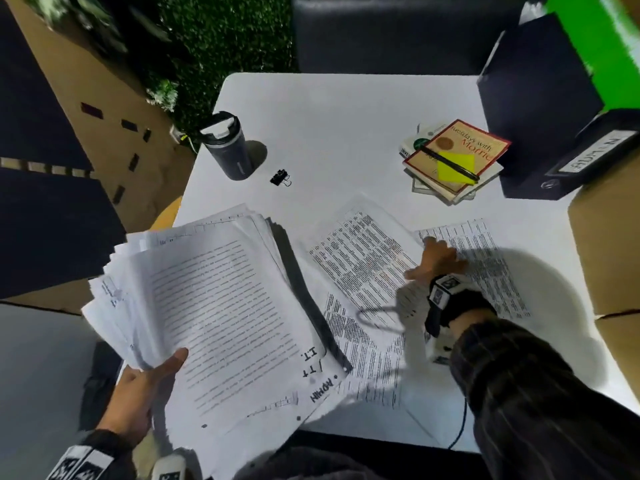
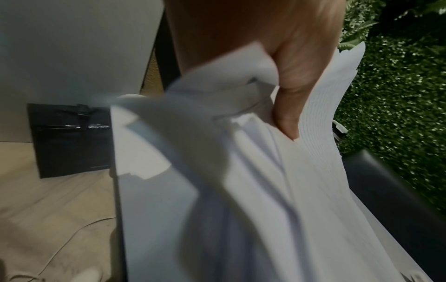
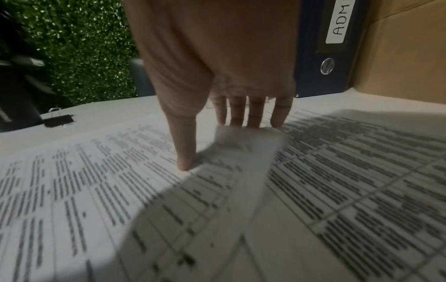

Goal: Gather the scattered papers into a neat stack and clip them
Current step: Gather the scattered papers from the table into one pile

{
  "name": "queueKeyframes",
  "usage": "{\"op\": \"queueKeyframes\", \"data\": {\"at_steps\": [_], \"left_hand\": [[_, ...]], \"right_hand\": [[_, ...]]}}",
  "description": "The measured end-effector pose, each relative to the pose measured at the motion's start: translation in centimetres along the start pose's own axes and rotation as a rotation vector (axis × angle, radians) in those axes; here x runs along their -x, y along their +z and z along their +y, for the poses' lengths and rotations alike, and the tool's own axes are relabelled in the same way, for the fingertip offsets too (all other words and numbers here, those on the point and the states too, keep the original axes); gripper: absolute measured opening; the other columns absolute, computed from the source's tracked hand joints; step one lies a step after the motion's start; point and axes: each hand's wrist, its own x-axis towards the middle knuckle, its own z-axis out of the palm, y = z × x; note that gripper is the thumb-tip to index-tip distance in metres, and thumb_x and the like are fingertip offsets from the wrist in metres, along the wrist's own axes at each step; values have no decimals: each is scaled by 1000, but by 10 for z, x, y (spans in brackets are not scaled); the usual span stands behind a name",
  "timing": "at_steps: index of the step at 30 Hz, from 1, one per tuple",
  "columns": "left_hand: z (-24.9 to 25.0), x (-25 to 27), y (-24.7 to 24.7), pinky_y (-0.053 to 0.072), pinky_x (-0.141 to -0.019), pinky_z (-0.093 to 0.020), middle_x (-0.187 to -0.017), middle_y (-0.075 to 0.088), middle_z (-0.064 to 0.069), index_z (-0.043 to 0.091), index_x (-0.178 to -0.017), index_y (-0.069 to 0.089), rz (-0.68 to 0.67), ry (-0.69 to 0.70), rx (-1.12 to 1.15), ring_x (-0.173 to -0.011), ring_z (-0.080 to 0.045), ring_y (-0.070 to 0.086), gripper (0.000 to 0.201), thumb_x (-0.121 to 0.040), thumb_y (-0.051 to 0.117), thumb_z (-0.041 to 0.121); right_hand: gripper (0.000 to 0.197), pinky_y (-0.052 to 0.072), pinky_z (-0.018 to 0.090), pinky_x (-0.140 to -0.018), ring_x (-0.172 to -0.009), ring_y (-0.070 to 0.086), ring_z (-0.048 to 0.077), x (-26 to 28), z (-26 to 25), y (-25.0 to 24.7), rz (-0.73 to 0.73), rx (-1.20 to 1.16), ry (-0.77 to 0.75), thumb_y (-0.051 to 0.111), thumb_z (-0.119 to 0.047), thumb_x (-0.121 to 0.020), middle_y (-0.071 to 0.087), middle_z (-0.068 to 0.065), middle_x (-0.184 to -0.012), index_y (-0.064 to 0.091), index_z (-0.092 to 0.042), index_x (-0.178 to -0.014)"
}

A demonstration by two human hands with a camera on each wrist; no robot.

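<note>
Left hand (image 1: 138, 393) grips paper bundle (image 1: 214, 306) (fanned, uneven); right hand (image 1: 438, 261) fingers (image 3: 255, 114) straight, pressing loose sheet (image 1: 485, 265)

Print on loose sheets (image 3: 337, 190) blurred; binder label (image 3: 337, 21) cut off.

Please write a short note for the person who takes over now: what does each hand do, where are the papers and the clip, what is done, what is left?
Left hand: grips the thick, uneven bundle of white printed papers by a corner, above the white table.
Right hand: fingers straight, pressing on the loose printed table sheets lying on the table.
Black metal binder clip: lies unused on the table beside the dark travel mug.
Done: most papers gathered.
Left: pick up the loose sheets, square the stack, clip it.
</note>
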Motion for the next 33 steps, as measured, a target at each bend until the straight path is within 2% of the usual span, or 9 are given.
{"op": "queueKeyframes", "data": {"at_steps": [5, 7, 10, 12, 16, 20, 23, 28, 33], "left_hand": [[-16, -1, -6, 46, -93, -45, -110, 68, -20, -1, -118, 59, 72, -59, 28, -103, -36, 61, 44, -80, 74, 14], [-19, -3, -7, 47, -89, -45, -111, 66, -20, 0, -116, 59, 89, -71, 19, -103, -37, 61, 48, -77, 77, 21], [-20, -1, -3, 48, -72, -37, -116, 59, -18, 2, -110, 55, 66, -48, -1, -101, -34, 57, 37, -83, 70, 23], [-18, -1, -1, 43, -65, -30, -108, 55, -17, 3, -111, 55, 35, -28, 5, -96, -30, 53, 28, -88, 63, 16], [-19, -16, -2, 40, -64, -40, -71, 50, -11, 1, -79, 63, 35, -81, -148, -71, -24, 47, 52, -66, 76, 50], [-14, -21, 6, 43, -71, -43, -79, 57, -14, 8, -82, 59, 8, -70, -153, -77, -26, 54, 46, -69, 77, 48], [-10, -23, 12, 42, -67, -40, -70, 56, -13, -6, -84, 63, -24, -36, -208, -69, -25, 52, 53, -73, 77, 44], [-1, -18, 22, 46, -91, -50, -116, 57, -17, 12, -113, 53, -76, 4, -54, -105, -32, 56, 38, -81, 70, 24], [-3, -25, 8, 46, -75, -44, -83, 59, -11, 10, -88, 60, -74, -25, -186, -78, -24, 56, 62, -52, 84, 54]], "right_hand": [[52, 39, 38, -101, -124, 50, 38, 4, 8, 10, 16, -391, -135, 63, -18, -88, 54, 23, -135, 47, -2, -135], [46, 40, 30, -95, -120, 52, 38, 7, 13, 7, 24, -617, -148, 61, -12, -90, 56, 28, -128, 50, 10, -129], [21, 37, 21, -62, -85, 55, 24, 15, 34, -8, 32, -737, -169, 60, -4, -87, 61, 15, -89, 62, 12, -101], [12, 33, 25, -66, -81, 52, 23, 20, 62, -15, 94, -735, -103, 64, -6, -85, 61, 14, -80, 63, 5, -88], [48, 44, 40, -86, -100, 59, 37, 28, 126, -11, 94, -670, 173, 71, -28, -74, 65, 26, -109, 63, 0, -113], [67, 32, 54, -102, -123, 40, 43, 29, 159, 1, 99, -386, 413, 73, -40, -74, 44, 24, -132, 51, -9, -130], [89, 22, 60, -106, -130, 32, 43, 31, 162, 10, 103, -375, 443, 83, -42, -65, 34, 22, -139, 38, -8, -135], [96, 22, 60, -106, -129, 35, 42, 30, 168, 20, 125, -405, 471, 85, -44, -60, 39, 23, -138, 36, -8, -134], [95, 28, 59, -103, -128, 32, 42, 34, 169, 18, 156, -390, 496, 86, -47, -57, 37, 25, -136, 40, -6, -129]]}}
